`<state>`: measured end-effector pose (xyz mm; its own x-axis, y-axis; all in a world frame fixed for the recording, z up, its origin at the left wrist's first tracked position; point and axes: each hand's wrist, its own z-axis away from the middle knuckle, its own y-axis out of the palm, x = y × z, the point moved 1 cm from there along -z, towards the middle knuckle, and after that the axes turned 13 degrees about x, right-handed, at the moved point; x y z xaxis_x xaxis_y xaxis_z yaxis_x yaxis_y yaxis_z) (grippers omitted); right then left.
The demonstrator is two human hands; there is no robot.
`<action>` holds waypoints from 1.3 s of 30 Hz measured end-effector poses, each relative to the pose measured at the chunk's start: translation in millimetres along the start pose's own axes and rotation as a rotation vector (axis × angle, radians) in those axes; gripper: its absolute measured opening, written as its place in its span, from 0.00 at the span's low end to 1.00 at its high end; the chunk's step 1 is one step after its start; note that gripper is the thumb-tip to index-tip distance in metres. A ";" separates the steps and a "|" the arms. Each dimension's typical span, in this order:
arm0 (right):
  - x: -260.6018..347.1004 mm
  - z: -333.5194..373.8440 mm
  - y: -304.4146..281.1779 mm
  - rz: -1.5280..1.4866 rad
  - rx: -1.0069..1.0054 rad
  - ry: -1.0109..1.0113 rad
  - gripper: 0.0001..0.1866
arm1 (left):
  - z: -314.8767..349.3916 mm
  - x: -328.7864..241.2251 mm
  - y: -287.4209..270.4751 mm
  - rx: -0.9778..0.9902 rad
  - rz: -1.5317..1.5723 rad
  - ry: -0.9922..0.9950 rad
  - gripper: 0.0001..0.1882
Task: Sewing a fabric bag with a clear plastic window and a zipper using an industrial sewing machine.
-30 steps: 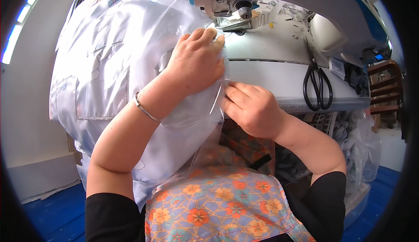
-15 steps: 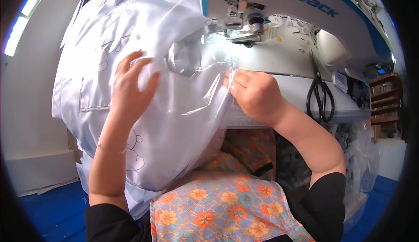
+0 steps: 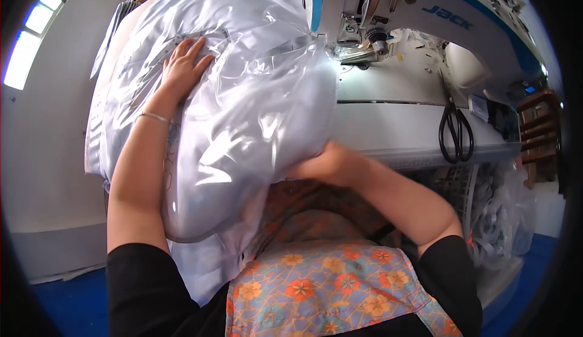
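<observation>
A large sheet of shiny white fabric with a clear plastic layer (image 3: 243,136) spreads over the left of the sewing table and hangs down toward my lap. My left hand (image 3: 185,67) lies on it with the fingers spread, pressing near its far left part. At the sheet's right edge, my right hand (image 3: 319,164) reaches under the plastic; its fingers are hidden beneath the material. Just beyond, the white and blue sewing machine (image 3: 419,15) has its lit needle area beside the sheet's far right edge.
Black-handled scissors (image 3: 455,133) lie on the table's right part. Thread scraps (image 3: 419,48) litter the machine bed. A wooden chair (image 3: 537,127) stands at the far right, and a clear plastic bag (image 3: 504,209) hangs below the table. A floral apron (image 3: 322,288) covers my lap.
My left hand has moved farther away and now rests on the sheet. The right hand has dropped from the sheet's edge near the needle toward me, under the material, which has bunched up.
</observation>
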<state>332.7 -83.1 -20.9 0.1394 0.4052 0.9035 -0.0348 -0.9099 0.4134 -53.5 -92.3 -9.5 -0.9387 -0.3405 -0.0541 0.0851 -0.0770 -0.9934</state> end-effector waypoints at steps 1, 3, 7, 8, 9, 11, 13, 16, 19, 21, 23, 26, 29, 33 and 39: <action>-12.2 -13.0 7.1 0.086 0.040 0.057 0.19 | -9.4 1.5 -2.1 -0.003 -0.008 0.025 0.36; -33.0 -38.5 22.8 0.200 0.038 0.126 0.23 | -29.3 4.1 -3.3 -0.003 -0.005 0.071 0.36; -42.6 -56.7 51.8 0.058 -0.003 0.103 0.27 | -48.0 25.6 3.8 -0.006 -0.018 0.128 0.36; -44.5 -50.1 54.3 0.061 -0.018 0.102 0.27 | -48.2 31.0 5.9 -0.006 -0.025 0.122 0.36; -45.0 -33.6 52.2 0.025 -0.034 0.206 0.28 | -48.1 31.9 7.8 -0.003 -0.033 0.113 0.36; -39.4 13.5 52.8 -0.139 -0.081 0.270 0.29 | -48.3 22.7 5.7 0.004 -0.045 0.146 0.36; -41.8 47.2 66.1 -0.259 -0.107 0.261 0.27 | -43.5 19.2 1.0 0.009 -0.067 0.161 0.36; -57.1 56.3 81.0 -0.263 -0.069 0.312 0.25 | -27.6 21.3 -8.2 0.030 -0.109 0.129 0.37; -48.5 53.2 101.4 -0.089 -0.004 0.447 0.29 | -18.7 0.0 -60.5 0.293 -0.236 0.198 0.37; -56.3 62.4 110.5 -0.048 -0.122 0.425 0.30 | 0.6 -83.5 -97.4 0.360 -0.046 0.447 0.36; -59.1 79.0 112.1 -0.020 -0.259 0.407 0.30 | 71.7 -193.3 -96.3 0.364 0.108 0.701 0.37; -49.9 84.8 117.6 0.000 -0.224 0.320 0.28 | 182.7 -260.9 -92.9 0.577 -0.195 0.756 0.40; -50.7 101.4 110.3 0.054 -0.210 0.515 0.26 | 188.9 -255.8 -46.2 0.440 -0.183 0.726 0.29; -61.9 116.6 99.8 -0.028 -0.280 0.446 0.23 | 177.6 -267.9 -49.3 0.587 0.177 0.388 0.20; -66.0 112.1 104.0 -0.186 -0.311 0.408 0.22 | 169.3 -286.9 -51.2 0.612 -0.056 0.409 0.18</action>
<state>430.7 -214.5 -50.2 -0.2220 0.6145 0.7570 -0.3455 -0.7756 0.5282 268.0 -149.4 74.1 -0.9865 0.0467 -0.1568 0.0920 -0.6339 -0.7679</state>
